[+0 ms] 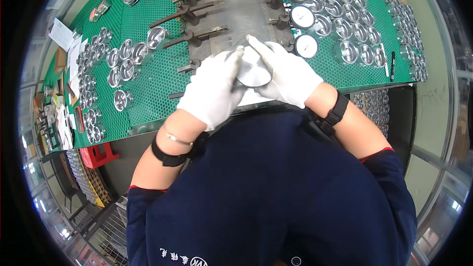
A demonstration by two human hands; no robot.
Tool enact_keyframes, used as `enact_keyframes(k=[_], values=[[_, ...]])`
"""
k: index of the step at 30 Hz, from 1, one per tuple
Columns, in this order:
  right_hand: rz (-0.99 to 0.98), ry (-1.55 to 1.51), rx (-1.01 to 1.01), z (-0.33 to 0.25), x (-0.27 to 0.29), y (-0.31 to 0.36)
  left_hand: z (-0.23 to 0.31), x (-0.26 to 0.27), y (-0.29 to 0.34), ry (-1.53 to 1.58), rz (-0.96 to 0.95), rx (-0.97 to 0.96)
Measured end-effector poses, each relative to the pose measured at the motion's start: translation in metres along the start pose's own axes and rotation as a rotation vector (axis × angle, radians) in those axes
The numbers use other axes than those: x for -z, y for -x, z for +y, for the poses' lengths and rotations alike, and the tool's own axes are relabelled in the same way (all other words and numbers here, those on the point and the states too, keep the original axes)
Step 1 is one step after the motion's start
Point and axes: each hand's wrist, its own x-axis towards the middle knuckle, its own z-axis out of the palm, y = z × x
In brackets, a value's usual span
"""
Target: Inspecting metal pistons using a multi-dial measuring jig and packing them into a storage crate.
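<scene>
Clamped between your left hand (pixel 212 88) and right hand (pixel 291 74), that shiny round metal piece (pixel 254 76) sits at the near end of the steel fixture (pixel 241 12); 4 dial gauges (pixel 302 16) show printed faces, white lettering (pixel 183 257) marks your navy top (pixel 276 182)!

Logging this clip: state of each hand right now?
Left hand: holding the round metal part from its left.
Right hand: holding it from its right.

Green-matted bench (pixel 152 102): steel plate (pixel 242 12), metal pistons (pixel 343 28) either side, black marker (pixel 392 67).
</scene>
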Motion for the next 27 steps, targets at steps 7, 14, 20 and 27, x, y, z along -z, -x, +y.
enact_keyframes(k=[7, 14, 20, 27], values=[[0.019, -0.503, -0.197, 0.009, 0.006, 0.026, -0.004, -0.028, -0.018, -0.098, 0.045, 0.062], [-0.054, -1.093, -0.392, 0.023, -0.024, 0.032, -0.017, -0.040, -0.038, 0.040, 0.082, 0.082], [-0.138, -1.218, -0.452, 0.022, -0.020, 0.031, -0.014, -0.040, -0.039, 0.046, 0.058, 0.140], [-0.034, -1.075, -0.361, 0.027, -0.028, 0.031, -0.013, -0.040, -0.038, 0.033, 0.092, 0.081]])
